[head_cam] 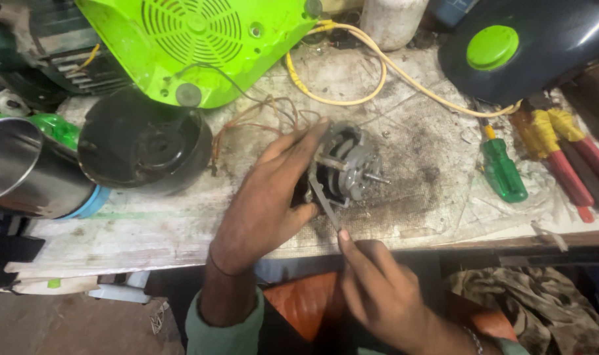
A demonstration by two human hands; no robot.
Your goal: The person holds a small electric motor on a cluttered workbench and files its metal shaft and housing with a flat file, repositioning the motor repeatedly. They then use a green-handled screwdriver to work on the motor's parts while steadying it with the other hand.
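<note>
My left hand [270, 194] grips a small grey electric motor [349, 164] lying on its side on the workbench [181, 223], with its shaft pointing right. Thin brown wires [260, 118] run from the motor toward the bright green appliance housing [194, 46]. My right hand [378, 289] pinches a slim grey metal tool [325, 209] whose tip rests against the motor's lower left side.
A black round base [145, 144] and a steel jar [23, 171] sit at the left. A green-handled screwdriver [503, 171], red-and-yellow pliers [562, 151] and a black lid with a green knob [523, 46] lie at the right. A yellow cable [378, 72] loops across the back.
</note>
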